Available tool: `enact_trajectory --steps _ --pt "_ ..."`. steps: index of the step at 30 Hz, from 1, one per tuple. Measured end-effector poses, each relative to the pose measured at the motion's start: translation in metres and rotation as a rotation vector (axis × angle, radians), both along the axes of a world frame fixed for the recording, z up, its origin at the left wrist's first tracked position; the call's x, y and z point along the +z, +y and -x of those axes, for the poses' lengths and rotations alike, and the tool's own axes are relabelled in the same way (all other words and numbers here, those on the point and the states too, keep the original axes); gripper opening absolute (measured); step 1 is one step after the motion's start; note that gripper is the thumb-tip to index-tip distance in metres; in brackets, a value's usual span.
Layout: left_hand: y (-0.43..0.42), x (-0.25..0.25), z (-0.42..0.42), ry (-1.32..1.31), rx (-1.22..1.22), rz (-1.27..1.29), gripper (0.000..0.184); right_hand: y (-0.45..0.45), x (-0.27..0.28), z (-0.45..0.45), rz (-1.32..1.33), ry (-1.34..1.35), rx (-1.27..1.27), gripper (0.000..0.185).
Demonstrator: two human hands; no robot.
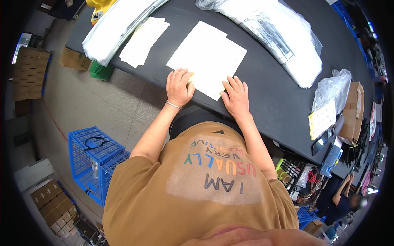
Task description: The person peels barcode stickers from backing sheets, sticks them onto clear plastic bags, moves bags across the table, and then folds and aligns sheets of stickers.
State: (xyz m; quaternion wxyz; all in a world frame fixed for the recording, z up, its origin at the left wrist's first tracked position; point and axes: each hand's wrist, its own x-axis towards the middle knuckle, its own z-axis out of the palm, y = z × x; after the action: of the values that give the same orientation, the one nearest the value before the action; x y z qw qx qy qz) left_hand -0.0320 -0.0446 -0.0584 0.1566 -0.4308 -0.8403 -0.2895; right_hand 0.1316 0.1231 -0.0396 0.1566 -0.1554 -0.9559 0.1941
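Note:
A stack of white printed sheets [209, 57] lies at the table's near edge, its layers slightly fanned, with bits of yellow showing at its lower corners. My left hand [179, 87], a bracelet on its wrist, grips the left lower edge of the sheets between thumb and fingers. On the right lower edge, my right hand [237, 97] holds the stack in the same way, a ring on one finger. Left of the stack, a second bunch of printed sheets [144, 43] rests on the dark table [271, 108].
Plastic-wrapped bundles lie at the back left [119, 24] and back right [283, 45]. A yellow-edged paper pad [322, 122], a phone [320, 143] and a cardboard box [353, 112] sit at right. Blue crates [96, 160] stand on the floor. Another person [338, 205] works at far right.

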Motion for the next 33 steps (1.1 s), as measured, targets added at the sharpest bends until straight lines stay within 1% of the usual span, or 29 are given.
enact_trajectory --steps 9,17,22,25,31,33 --pt "0.0 0.0 0.001 -0.006 -0.024 0.007 0.033 0.0 0.0 0.001 0.01 0.006 -0.01 0.035" --pt "0.001 0.005 0.003 -0.068 -0.033 0.14 0.037 0.003 -0.003 0.0 -0.008 0.066 0.01 0.032" --pt "0.004 0.007 0.01 -0.113 -0.062 0.175 0.039 0.005 -0.007 -0.003 0.008 0.148 -0.004 0.023" --pt "0.01 0.007 0.017 -0.145 -0.116 0.182 0.04 0.005 -0.007 -0.003 0.014 0.201 0.002 0.02" --pt "0.013 0.005 0.029 -0.16 -0.187 0.202 0.041 0.005 -0.008 -0.003 0.017 0.207 0.004 0.021" --pt "0.011 0.008 0.039 -0.126 -0.24 0.251 0.039 0.004 -0.008 -0.004 -0.014 0.174 -0.008 0.023"
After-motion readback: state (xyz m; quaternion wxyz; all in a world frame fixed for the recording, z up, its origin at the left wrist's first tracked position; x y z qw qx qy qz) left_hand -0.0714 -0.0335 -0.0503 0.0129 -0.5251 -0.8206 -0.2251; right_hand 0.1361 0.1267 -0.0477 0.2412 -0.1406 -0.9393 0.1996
